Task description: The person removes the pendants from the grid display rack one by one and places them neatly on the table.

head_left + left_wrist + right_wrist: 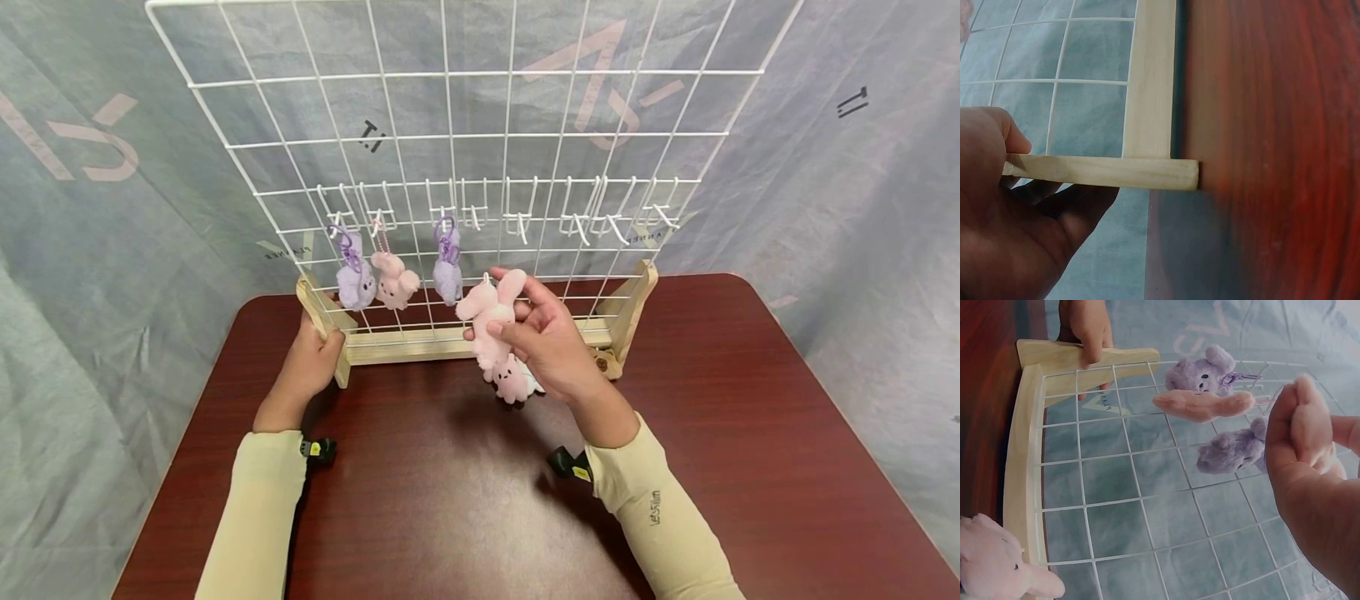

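Observation:
My left hand (311, 358) grips the left wooden end (1104, 171) of a white wire grid stand, thumb on one side and fingers on the other. In front of the grid, my right hand (558, 346) pinches a pink plush bunny keychain (491, 333) between thumb and fingers, ears up. A white loop (486, 278) shows at its top. Another pink plush (512, 381) lies just below it, partly covered. To the left, two purple plush keychains (356, 283) and a pink plush keychain (395, 282) hang from hooks.
Several white hooks (519, 223) line one row of the wire grid (480, 133). A wooden bar (405, 346) joins the stand's ends on the dark red table (420, 500). A small brown and tan item (606, 363) sits by the right end. Grey cloth (825, 167) hangs behind.

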The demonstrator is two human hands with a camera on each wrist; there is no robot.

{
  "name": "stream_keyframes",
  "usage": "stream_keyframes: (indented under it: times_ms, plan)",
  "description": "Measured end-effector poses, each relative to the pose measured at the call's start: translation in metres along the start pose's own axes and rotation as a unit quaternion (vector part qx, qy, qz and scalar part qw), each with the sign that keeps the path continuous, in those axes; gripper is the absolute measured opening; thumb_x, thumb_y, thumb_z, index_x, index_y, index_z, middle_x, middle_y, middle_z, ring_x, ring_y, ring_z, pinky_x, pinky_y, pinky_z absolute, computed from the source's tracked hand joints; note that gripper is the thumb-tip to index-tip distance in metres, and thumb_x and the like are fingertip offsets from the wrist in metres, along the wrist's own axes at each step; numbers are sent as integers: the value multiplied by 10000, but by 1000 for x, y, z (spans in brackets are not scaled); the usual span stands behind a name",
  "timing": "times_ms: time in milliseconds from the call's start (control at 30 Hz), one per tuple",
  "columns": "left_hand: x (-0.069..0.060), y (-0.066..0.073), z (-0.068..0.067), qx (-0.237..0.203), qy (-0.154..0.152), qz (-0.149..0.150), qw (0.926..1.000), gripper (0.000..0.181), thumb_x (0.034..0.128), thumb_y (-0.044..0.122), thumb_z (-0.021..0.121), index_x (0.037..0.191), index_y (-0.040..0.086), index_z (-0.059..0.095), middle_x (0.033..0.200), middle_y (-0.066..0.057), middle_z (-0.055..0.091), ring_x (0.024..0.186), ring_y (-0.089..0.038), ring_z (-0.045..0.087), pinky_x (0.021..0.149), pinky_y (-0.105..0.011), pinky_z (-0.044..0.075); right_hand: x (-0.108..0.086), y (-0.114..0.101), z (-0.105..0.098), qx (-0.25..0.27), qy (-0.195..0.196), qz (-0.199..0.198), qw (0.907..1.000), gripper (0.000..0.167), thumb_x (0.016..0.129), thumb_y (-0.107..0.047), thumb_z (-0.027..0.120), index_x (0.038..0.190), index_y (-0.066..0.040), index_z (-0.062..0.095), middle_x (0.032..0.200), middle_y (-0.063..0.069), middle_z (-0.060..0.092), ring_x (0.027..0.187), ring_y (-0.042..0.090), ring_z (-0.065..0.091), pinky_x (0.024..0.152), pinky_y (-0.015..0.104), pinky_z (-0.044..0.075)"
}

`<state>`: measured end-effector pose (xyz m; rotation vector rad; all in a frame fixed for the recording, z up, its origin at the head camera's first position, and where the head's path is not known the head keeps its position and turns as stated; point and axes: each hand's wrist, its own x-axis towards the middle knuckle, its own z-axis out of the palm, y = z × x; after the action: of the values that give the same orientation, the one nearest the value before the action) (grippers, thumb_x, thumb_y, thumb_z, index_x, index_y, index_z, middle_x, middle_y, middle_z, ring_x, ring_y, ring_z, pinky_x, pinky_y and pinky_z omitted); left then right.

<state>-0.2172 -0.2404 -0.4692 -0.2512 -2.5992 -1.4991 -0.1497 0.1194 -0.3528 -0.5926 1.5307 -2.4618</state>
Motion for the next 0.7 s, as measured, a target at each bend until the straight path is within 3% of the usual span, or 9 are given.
stream_keyframes:
  times_ms: [133,267,333,400,567,700]
  plan:
    - [1,0,0,20,19,54,10000,627,1029,31,405,1618,0,194,1545,-296,468,1381,-384,492,1127,-537,384,1,0,0,-150,-72,32,9999,683,966,138,501,1606,-65,374,1162,35,745,998,203,781,755,266,629]
    - [2,0,0,22,37,97,9999,601,1032,30,419,1599,-4,222,1541,-265,496,1368,-360,513,1100,-314,390,1,0,0,-243,-228,125,9994,724,995,120,466,1662,-96,286,1214,27,722,1068,185,760,723,255,623]
    - [2,0,0,4,26,94,10000,601,1032,30,421,1598,-1,223,1541,-260,500,1364,-359,519,1074,-263,381,1,0,-1,-237,-315,181,9991,731,1010,115,448,1676,-119,259,1250,34,706,1089,182,752,692,260,621]
    - [1,0,0,-48,2,92,9999,600,1034,30,420,1599,1,220,1553,-255,495,1375,-359,514,1097,-299,389,1,2,-2,-242,-400,206,9987,718,1026,109,434,1680,-128,252,1288,39,692,1113,181,744,717,264,625]
    - [0,1,0,-136,-52,45,9999,625,1042,42,407,1627,18,186,1582,-266,460,1399,-385,496,1132,-556,384,1,5,-4,-350,-579,202,9975,675,1052,100,403,1674,-125,269,1324,42,690,1162,179,733,819,267,623]
    - [-1,2,0,-122,-64,25,9999,641,1043,51,399,1641,30,168,1585,-278,446,1405,-397,483,1135,-597,374,1,6,-5,-380,-568,217,9974,662,1045,105,399,1664,-97,280,1300,39,705,1142,181,742,790,259,620]
